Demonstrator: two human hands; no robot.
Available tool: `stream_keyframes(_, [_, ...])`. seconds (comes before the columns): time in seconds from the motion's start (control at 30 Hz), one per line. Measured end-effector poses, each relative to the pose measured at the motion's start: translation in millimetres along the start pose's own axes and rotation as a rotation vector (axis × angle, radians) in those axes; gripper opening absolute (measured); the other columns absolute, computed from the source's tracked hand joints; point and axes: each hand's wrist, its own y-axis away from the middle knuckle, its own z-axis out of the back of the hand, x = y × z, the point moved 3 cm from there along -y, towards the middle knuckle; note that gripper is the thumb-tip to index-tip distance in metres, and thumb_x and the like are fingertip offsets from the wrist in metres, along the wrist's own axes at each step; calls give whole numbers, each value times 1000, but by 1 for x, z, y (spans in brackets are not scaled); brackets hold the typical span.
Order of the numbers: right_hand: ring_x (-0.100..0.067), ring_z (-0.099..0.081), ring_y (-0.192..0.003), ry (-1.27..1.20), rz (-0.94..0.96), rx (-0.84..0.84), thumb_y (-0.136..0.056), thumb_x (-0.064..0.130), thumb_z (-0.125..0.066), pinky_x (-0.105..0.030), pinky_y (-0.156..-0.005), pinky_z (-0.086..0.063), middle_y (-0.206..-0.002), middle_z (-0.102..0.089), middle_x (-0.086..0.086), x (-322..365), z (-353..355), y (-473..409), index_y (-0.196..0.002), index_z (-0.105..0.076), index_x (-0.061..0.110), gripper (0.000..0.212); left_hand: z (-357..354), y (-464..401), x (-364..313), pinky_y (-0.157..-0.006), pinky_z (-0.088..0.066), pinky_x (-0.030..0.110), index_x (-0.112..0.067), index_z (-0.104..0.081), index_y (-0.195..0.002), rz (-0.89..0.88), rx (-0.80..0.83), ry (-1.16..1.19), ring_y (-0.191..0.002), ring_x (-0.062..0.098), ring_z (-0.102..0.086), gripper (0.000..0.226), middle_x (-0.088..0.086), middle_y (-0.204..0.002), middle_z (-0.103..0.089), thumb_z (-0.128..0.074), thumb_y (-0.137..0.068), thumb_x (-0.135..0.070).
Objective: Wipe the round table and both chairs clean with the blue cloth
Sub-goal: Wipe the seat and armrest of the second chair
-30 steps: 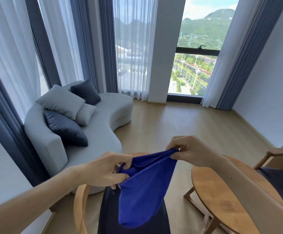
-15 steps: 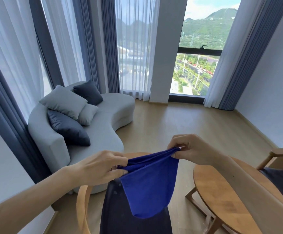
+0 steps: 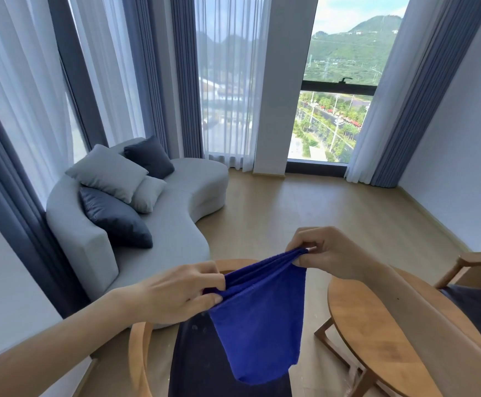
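Note:
The blue cloth (image 3: pixel 262 319) hangs folded in the air between my hands. My left hand (image 3: pixel 176 293) pinches its left upper edge and my right hand (image 3: pixel 328 253) pinches its right upper corner, a little higher. Below the cloth stands a wooden chair (image 3: pixel 137 356) with a dark seat and a curved wooden rim. The round wooden table (image 3: pixel 374 333) is at the lower right, partly hidden by my right forearm. A second wooden chair (image 3: pixel 468 265) with a dark seat shows at the right edge.
A curved grey sofa (image 3: pixel 176 222) with several grey and dark cushions stands to the left. Tall windows with sheer and blue curtains fill the back wall. Bare wooden floor (image 3: pixel 334 207) lies between the sofa and the right wall.
My hands have drawn the cloth's top edge tauter between them, and its hanging fold looks shorter and neater. The view has shifted slightly.

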Motion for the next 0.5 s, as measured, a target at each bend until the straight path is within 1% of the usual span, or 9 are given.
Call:
stream_keyframes(0.03, [-20,-65,-87,-9,-3,-11,-87,-4,-62,-45,-79,-56,-91,-68,-1,0,1,0,-92,-72,12,20,-1,0,-2,-75,-42,14,-26,-56,-98,5,15,37,-86,3,-50,17,-18,-106,-45,-45,-98,-38])
stream_keyframes(0.1, [-20,-65,-87,-28,-7,-28,-87,-3,-62,-45,-80,-56,-91,-68,-2,-1,3,2,-91,-72,13,20,-2,1,-7,-76,-50,25,-23,-55,-92,0,31,143,-90,10,-53,20,-15,-108,-46,-47,-97,-41])
stream_keyframes(0.17, [-19,-65,-87,-23,-14,-31,-87,-3,-63,-44,-81,-56,-91,-68,-1,-1,4,3,-91,-72,15,21,0,4,-10,-72,-52,31,-20,-54,-86,-22,12,213,-87,16,-55,28,-10,-103,-49,-52,-94,-47])
stream_keyframes(0.23, [-18,-65,-88,-2,-25,-26,-87,-2,-63,-43,-80,-56,-91,-68,-1,-1,5,3,-92,-72,14,19,8,6,-10,-68,-52,32,-17,-52,-81,-40,-72,154,-80,17,-56,37,-6,-96,-52,-56,-90,-52])
stream_keyframes(0.3, [-17,-65,-88,18,-19,-18,-88,-1,-63,-41,-80,-57,-91,-68,0,1,6,4,-95,-72,11,17,18,6,-9,-62,-50,33,-14,-51,-73,-45,-234,52,-70,16,-56,40,-4,-84,-56,-58,-87,-51])
stream_keyframes(0.37, [-16,-65,-88,51,0,-9,-89,1,-62,-38,-80,-57,-91,-69,1,5,5,3,-97,-72,9,15,30,5,-3,-55,-48,31,-11,-51,-66,-27,-394,8,-61,15,-54,40,-4,-70,-56,-60,-84,-46])
stream_keyframes(0.4, [-15,-65,-88,76,12,-6,-90,1,-62,-36,-80,-57,-91,-69,2,7,4,3,-98,-72,9,15,34,4,0,-53,-47,28,-10,-51,-64,-13,-444,6,-58,15,-53,40,-5,-66,-56,-61,-83,-43])
stream_keyframes(0.47, [-13,-65,-87,133,45,-22,-91,2,-61,-34,-80,-57,-91,-69,2,11,3,-1,-100,-71,8,15,41,1,6,-50,-42,16,-9,-49,-61,-7,-509,-33,-55,8,-51,37,-11,-59,-52,-67,-83,-34])
stream_keyframes(0.5, [-13,-64,-87,154,51,-29,-91,1,-60,-33,-79,-56,-92,-68,0,13,1,-3,-99,-71,7,15,44,-1,8,-51,-39,11,-9,-48,-60,0,-525,-64,-54,3,-49,35,-16,-57,-47,-71,-82,-24])
